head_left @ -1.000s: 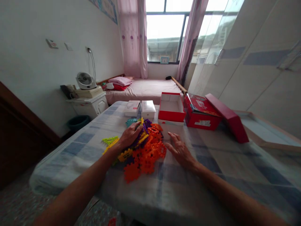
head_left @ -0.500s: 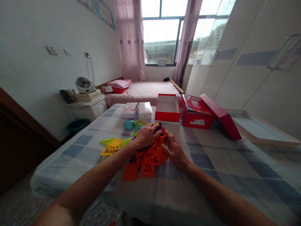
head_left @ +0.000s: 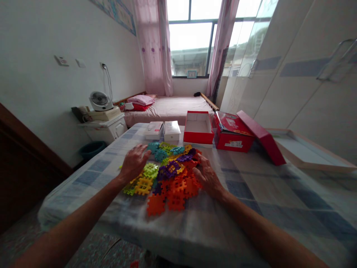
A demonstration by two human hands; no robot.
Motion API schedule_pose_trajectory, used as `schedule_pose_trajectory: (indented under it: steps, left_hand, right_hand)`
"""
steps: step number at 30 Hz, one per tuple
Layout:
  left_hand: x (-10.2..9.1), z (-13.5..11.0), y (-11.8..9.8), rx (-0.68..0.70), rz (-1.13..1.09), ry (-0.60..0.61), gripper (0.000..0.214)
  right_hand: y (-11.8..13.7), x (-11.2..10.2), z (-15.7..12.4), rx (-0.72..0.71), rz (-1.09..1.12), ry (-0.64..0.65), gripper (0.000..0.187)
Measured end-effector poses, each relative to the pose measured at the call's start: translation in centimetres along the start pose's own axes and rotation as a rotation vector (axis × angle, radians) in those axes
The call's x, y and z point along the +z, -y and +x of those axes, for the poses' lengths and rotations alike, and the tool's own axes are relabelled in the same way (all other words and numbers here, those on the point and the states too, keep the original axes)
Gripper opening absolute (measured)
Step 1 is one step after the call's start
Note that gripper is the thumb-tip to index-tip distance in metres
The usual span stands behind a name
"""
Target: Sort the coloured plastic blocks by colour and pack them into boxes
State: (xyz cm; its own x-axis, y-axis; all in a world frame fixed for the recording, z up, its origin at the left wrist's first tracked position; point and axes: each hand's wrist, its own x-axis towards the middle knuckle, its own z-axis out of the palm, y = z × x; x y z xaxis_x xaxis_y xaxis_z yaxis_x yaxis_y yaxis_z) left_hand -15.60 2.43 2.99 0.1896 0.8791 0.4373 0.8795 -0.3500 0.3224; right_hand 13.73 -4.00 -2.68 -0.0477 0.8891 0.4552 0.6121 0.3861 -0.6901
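A heap of plastic interlocking building tiles lies on the cloth-covered table between my hands. Orange tiles (head_left: 176, 201) make up its near side, purple tiles (head_left: 169, 169) the middle, yellow tiles (head_left: 144, 186) and lime-green tiles (head_left: 150, 170) the left, and blue tiles (head_left: 160, 155) the far left. My left hand (head_left: 136, 160) is open at the heap's left edge, its fingertips close to the blue tiles and its palm over some lime-green ones. Along the right edge, my right hand (head_left: 207, 175) rests open with fingers stretched out against the orange tiles.
Two small white boxes (head_left: 172, 131) stand behind the heap. Beside them are an open red box (head_left: 198, 130), a larger red box (head_left: 233, 133) and a red lid (head_left: 262, 137) leaning on it. A shallow tray (head_left: 309, 150) sits far right. The table (head_left: 240, 223) has a checked cloth.
My left hand has moved left from the top of the heap to its left edge, uncovering purple, yellow and blue tiles. My right hand has stayed almost in place.
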Motion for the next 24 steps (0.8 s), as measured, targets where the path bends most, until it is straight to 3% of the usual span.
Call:
schedule_pose_trajectory:
  steps: [1, 3, 6, 11, 18, 21, 24]
  left_hand:
    - [0.1, -0.9, 1.9, -0.072, 0.066, -0.006, 0.061]
    - [0.3, -2.7, 4.6, -0.163, 0.067, 0.101, 0.070]
    - [0.5, -5.0, 5.3, -0.261, -0.087, 0.217, 0.086]
    - [1.4, -5.8, 1.4, -0.230, -0.366, 0.134, 0.085]
    - [3.9, -3.4, -2.7, -0.219, -0.588, 0.005, 0.065]
    - [3.8, -2.1, -4.3, -0.122, -0.557, -0.013, 0.056]
    - [3.6, -0.8, -6.3, -0.015, -0.591, 0.050, 0.045]
  right_hand:
    - [0.0, 0.0, 0.0, -0.006, 0.001, 0.006, 0.057]
    - [0.0, -0.1, 0.0, -0.021, 0.004, 0.019, 0.058]
    - [0.0, -0.1, 0.0, -0.037, 0.006, 0.041, 0.060]
    - [-0.1, -0.2, 0.0, -0.056, -0.007, 0.070, 0.066]
    - [0.3, -0.4, -0.3, -0.103, -0.114, 0.105, 0.077]
    - [0.3, -0.3, -0.2, -0.082, -0.115, 0.103, 0.076]
    - [0.1, -0.2, -0.1, -0.052, -0.091, 0.079, 0.072]
